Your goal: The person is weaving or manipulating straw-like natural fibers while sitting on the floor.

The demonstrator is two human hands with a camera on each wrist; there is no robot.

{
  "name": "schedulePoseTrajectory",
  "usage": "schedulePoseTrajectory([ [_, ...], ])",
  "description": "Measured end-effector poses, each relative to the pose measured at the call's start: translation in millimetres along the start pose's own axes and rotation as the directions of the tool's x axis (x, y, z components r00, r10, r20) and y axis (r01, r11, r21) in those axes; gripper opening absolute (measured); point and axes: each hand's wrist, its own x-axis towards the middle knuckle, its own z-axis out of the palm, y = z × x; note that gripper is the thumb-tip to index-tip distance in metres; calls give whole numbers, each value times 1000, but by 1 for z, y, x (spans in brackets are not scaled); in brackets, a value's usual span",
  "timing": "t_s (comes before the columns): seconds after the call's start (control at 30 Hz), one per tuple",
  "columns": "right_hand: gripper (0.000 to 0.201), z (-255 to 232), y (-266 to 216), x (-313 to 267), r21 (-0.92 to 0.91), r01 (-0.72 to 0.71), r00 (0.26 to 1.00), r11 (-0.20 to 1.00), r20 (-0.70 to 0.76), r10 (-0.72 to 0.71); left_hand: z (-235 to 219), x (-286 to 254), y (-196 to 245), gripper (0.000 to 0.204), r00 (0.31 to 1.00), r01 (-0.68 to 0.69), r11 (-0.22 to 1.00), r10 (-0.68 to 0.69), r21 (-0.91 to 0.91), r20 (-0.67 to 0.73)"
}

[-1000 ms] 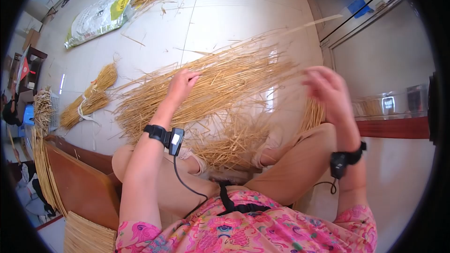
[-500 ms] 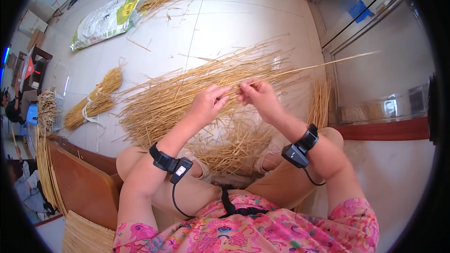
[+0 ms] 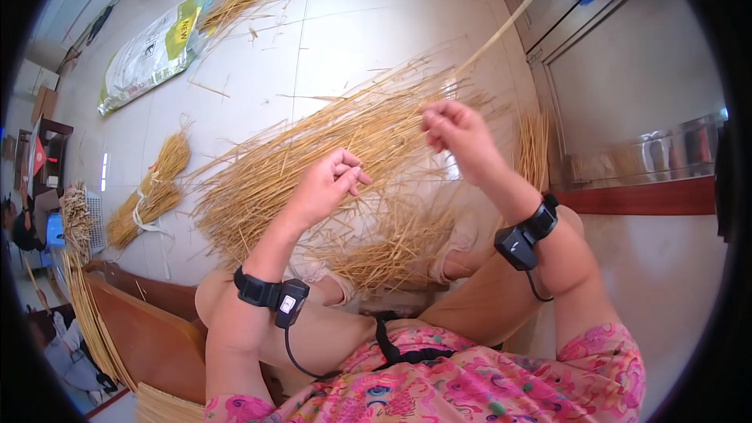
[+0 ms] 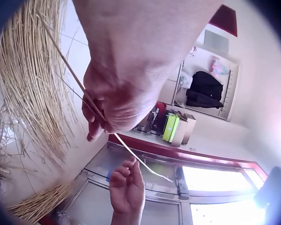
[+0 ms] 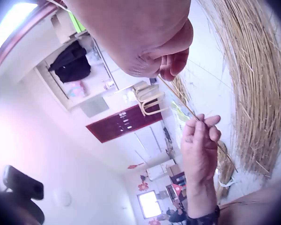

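In the left wrist view a thin straw stalk (image 4: pixel 65 61) runs across the pinch of my left hand (image 4: pixel 117 89), and the fingertips of my right hand (image 4: pixel 127 190) pinch it nearer its pale tip. The right wrist view shows my left hand (image 5: pixel 199 150) and curled right hand (image 5: pixel 150 42) at the same stalk (image 5: pixel 178 97), a short way apart. Seen from the head, the left hand (image 3: pixel 323 189) is lower than the right hand (image 3: pixel 462 141), and the stalk's far part (image 3: pixel 513 19) slants up to the right. Below lies a wide spread of loose straw (image 3: pixel 313 149).
A tied straw bundle (image 3: pixel 149 196) lies at left, with a printed sack (image 3: pixel 157 51) of straw beyond it. More straw (image 3: pixel 533 149) leans by the glass door (image 3: pixel 634 86) at right. A brown wooden board (image 3: pixel 145 321) stands beside the left leg; short broken straw lies between the feet.
Since half a second ago my hands have parted, the left moving down and left, the right up and right. The stalk has swung to a steeper upward slant.
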Motion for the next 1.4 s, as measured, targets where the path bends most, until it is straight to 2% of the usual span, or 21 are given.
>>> schedulePoseTrajectory([
  [0.07,13,16,9,-10,-50,-42,987,998,154,49,7,1,-5,10,999,27,994,-23,-102,42],
  [0.17,13,28,27,-15,-108,-74,976,991,196,94,13,2,-9,13,993,34,991,-17,-133,121],
  [0.2,14,29,28,-16,-177,-118,972,977,181,150,15,1,-9,14,993,42,990,-27,-136,111],
  [0.27,14,31,31,-16,-144,-131,971,981,182,156,18,-1,-9,15,995,63,988,-50,-142,92],
  [0.37,15,32,31,-18,-59,-140,967,988,207,149,22,1,-16,14,997,-1,990,-10,-143,-77],
  [0.57,15,32,28,-17,-22,-88,979,996,180,91,16,4,-8,16,973,-18,963,-45,-270,-227],
  [0.67,15,30,24,-17,-22,-102,981,995,164,105,12,6,-7,15,946,-72,952,-29,-296,-323],
  [0.77,14,30,27,-17,-21,-84,985,996,148,87,2,8,-12,13,902,-63,968,-49,-242,-429],
  [0.87,14,26,27,-16,-7,-58,991,998,121,58,-12,11,-19,12,836,-104,949,-79,-299,-543],
  [0.97,15,19,20,-11,42,-63,996,997,61,60,-22,6,-5,12,786,-103,944,-116,-314,-607],
  [1.07,17,12,10,-9,87,-78,997,993,19,77,-31,3,0,13,761,-169,939,-69,-300,-645],
  [1.17,18,8,3,-10,100,-76,995,992,-50,81,-42,2,-2,13,692,-238,932,-34,-273,-721],
  [1.27,19,-4,1,-7,78,-45,991,996,-120,55,-65,-4,9,13,605,-214,945,-73,-249,-793],
  [1.37,18,-9,-2,-3,78,-20,984,997,-175,34,-66,-16,28,15,843,-65,974,-64,-218,-534],
  [1.4,18,-7,-1,-1,77,-22,982,997,-187,36,-61,-17,26,15,924,-33,980,-44,-194,-379],
])
